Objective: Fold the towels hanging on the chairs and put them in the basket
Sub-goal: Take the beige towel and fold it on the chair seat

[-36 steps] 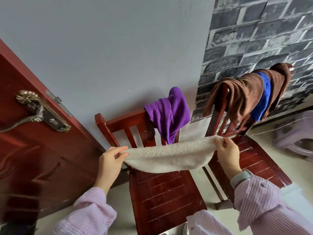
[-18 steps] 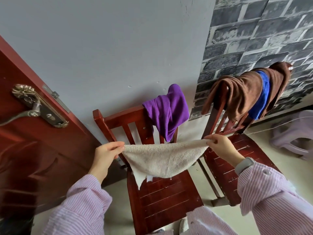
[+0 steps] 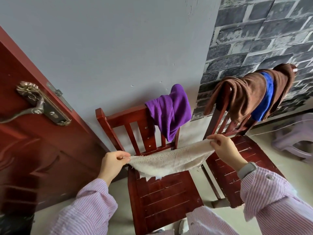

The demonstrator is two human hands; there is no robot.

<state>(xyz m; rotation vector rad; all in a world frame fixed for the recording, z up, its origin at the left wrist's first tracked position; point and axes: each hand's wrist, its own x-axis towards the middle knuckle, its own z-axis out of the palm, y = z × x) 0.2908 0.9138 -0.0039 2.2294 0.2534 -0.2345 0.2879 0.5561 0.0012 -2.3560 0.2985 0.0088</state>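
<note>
Cream terry makes up the one towel (image 3: 169,160) in hand, stretched over the seat of the left chair (image 3: 162,199), one of two red wooden chairs; the right chair (image 3: 237,163) stands just beside it. Three more towels hang on the backrests: one purple towel (image 3: 171,109) on the left chair, one brown towel (image 3: 249,92) and one blue towel (image 3: 264,99) on the right. The left hand (image 3: 113,163) pinches one end of the cream towel, the right hand (image 3: 223,146) pinches the other. Compared with half a second ago, the towel hangs shallower, its lower layer drawn up, and the right end sits higher.
</note>
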